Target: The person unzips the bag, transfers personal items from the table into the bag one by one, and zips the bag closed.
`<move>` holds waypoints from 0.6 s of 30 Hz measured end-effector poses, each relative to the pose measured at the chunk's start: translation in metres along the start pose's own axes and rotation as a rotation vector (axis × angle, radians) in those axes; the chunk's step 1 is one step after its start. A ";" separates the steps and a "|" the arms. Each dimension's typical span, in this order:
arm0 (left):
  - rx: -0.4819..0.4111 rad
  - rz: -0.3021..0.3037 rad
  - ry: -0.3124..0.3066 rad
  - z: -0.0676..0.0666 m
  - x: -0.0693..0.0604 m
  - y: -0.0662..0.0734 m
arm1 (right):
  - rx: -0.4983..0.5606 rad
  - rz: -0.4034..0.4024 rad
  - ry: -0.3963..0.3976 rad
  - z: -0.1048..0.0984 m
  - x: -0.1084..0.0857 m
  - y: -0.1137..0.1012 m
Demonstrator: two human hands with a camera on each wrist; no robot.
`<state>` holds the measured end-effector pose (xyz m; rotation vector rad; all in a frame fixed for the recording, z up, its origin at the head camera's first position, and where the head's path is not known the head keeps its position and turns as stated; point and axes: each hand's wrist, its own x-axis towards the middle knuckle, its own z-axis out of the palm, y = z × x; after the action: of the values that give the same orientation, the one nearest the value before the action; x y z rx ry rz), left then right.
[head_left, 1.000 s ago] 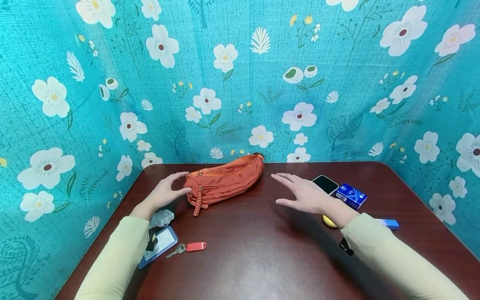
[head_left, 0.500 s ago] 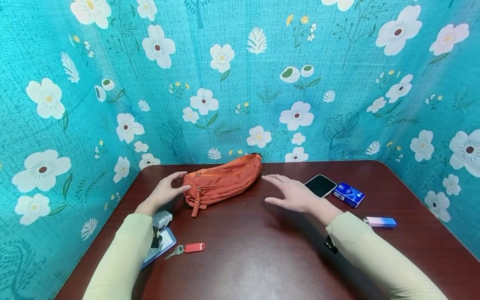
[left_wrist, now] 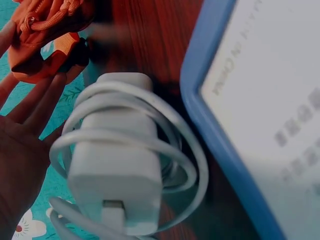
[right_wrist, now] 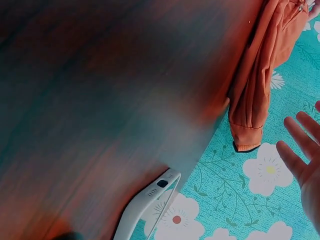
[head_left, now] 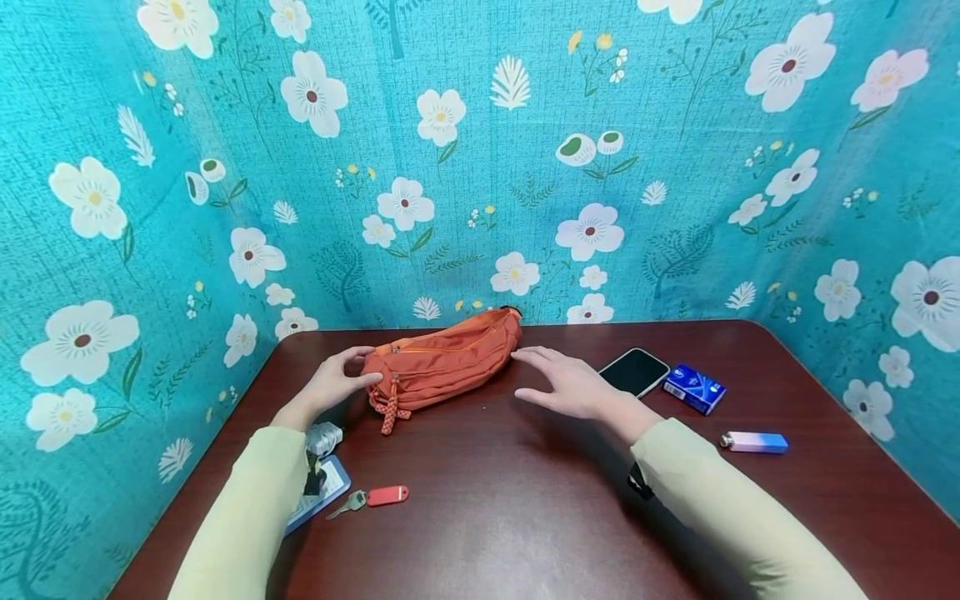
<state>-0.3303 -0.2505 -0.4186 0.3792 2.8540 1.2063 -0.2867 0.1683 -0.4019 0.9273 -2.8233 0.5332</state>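
Observation:
An orange-red waist bag [head_left: 442,362] with braided zip pulls lies at the back of the table. My left hand [head_left: 330,387] is at its left end, thumb on the near side and fingers on the far side, without a visible squeeze. In the left wrist view, straight, spread fingers [left_wrist: 42,102] reach to the bag [left_wrist: 50,22]. Just off the bag's right end, my right hand [head_left: 562,383] hovers with fingers extended and holds nothing. The right wrist view shows its fingers [right_wrist: 300,140] apart from the bag [right_wrist: 257,80].
Beside my left wrist lie a white charger with wound cable [left_wrist: 120,150] and a blue-framed card holder [head_left: 330,492]. A key with a red tag [head_left: 386,496] is nearer. At right are a phone [head_left: 637,371], a blue packet [head_left: 695,388] and a pink-blue stick [head_left: 756,442].
My right hand has moved left toward the bag's right end, and a yellow object once visible beside that forearm is now hidden. The left hand stays at the bag's left end.

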 end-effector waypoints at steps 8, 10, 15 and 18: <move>-0.011 0.026 -0.004 0.000 0.001 0.002 | -0.027 0.006 -0.009 -0.005 0.011 0.007; -0.013 0.026 -0.006 0.001 0.001 0.001 | -0.034 0.009 -0.011 -0.007 0.014 0.009; -0.028 0.034 -0.010 0.003 0.002 0.001 | -0.043 0.016 0.003 -0.010 0.023 0.015; -0.038 0.050 -0.013 0.004 0.002 0.000 | -0.037 0.007 0.011 -0.009 0.028 0.019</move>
<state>-0.3322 -0.2474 -0.4208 0.4578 2.8223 1.2593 -0.3205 0.1701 -0.3926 0.9052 -2.8180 0.4836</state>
